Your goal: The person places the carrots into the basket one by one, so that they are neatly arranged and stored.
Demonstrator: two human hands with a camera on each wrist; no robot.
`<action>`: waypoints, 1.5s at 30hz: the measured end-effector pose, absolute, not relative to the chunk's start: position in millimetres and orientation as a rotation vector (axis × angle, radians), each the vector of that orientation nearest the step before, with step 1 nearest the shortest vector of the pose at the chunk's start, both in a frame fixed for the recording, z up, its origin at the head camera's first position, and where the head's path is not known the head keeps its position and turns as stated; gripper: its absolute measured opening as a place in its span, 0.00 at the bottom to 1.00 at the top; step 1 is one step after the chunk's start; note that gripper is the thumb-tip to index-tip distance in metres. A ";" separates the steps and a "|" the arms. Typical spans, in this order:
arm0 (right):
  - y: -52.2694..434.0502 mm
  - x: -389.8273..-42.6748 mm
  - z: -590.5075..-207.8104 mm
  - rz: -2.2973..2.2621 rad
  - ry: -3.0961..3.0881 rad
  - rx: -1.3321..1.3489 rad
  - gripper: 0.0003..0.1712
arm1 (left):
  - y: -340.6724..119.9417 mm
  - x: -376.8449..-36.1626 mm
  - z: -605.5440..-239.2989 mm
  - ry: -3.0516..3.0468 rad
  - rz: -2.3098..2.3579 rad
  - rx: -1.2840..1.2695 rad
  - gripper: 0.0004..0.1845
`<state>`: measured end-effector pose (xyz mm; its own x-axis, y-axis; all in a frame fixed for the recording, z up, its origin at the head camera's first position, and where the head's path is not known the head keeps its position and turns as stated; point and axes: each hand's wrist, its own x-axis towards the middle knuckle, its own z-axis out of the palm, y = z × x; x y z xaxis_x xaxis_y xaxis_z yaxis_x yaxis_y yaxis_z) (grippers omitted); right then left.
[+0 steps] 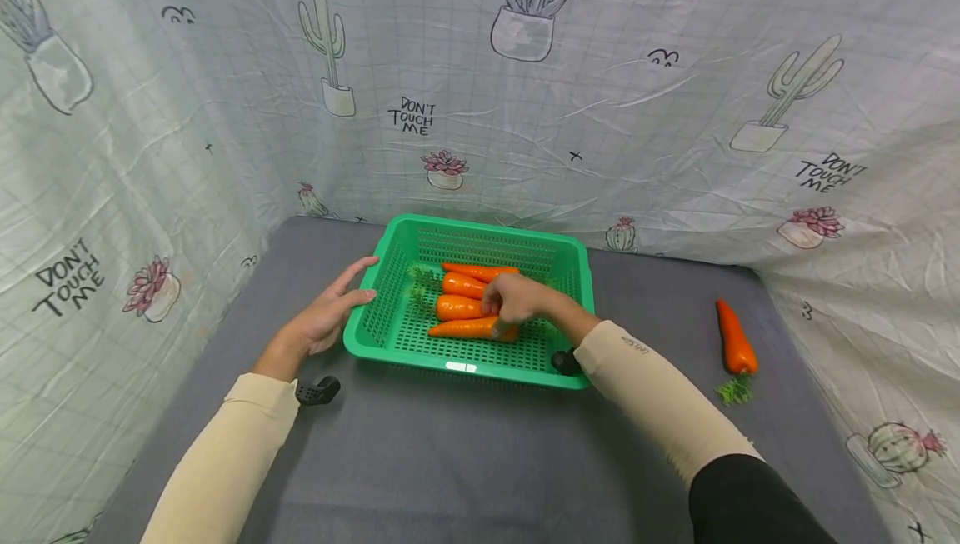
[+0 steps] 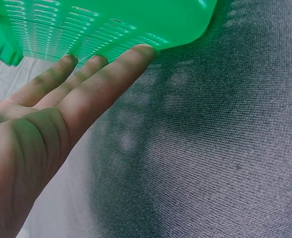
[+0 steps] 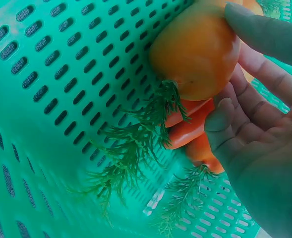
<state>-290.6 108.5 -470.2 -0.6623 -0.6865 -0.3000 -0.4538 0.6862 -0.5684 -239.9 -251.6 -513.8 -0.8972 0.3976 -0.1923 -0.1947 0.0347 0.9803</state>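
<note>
A green plastic basket (image 1: 517,375) with slotted walls stands on the grey cloth, several orange carrots lying side by side in it. My left hand (image 1: 330,312) is at the basket's left side; its straight fingers touch the outer wall in the left wrist view. Inside the basket, my right hand (image 1: 519,297) grips the carrot nearest me (image 1: 461,328) by its thick end. That carrot's leafy green top (image 3: 136,134) hangs toward the slotted wall in the right wrist view. Beyond it lie other carrots (image 1: 459,307), partly hidden by the right hand.
One more carrot (image 1: 737,340) with a green top lies on the cloth far to the right, outside the basket. Pale fabric curtains (image 1: 517,127) printed with potted cacti enclose the table (image 1: 420,461) at the back and both sides.
</note>
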 end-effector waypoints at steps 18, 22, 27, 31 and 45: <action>104.9 -288.5 -471.4 -0.606 2.341 -0.877 0.09 | -250.9 -237.3 -516.2 1.920 1.907 0.199 0.37; 104.0 -287.5 -470.5 -0.571 2.352 -0.848 0.10 | -250.7 -237.2 -516.5 1.927 1.905 0.195 0.37; 104.0 -287.5 -471.0 -0.556 2.367 -0.825 0.12 | -250.1 -236.4 -516.0 1.917 1.916 0.191 0.37; 104.8 -287.9 -471.0 -0.561 2.360 -0.852 0.10 | -249.7 -236.2 -516.0 1.915 1.916 0.188 0.37; 107.5 -287.9 -468.1 -0.598 2.342 -0.870 0.12 | -249.5 -237.7 -516.8 1.905 1.928 0.189 0.37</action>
<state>-287.9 107.5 -468.1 -0.6296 -0.6942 -0.3490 -0.4418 0.6894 -0.5741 -237.7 -249.5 -516.8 -0.9022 0.3852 -0.1940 -0.1986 0.0282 0.9797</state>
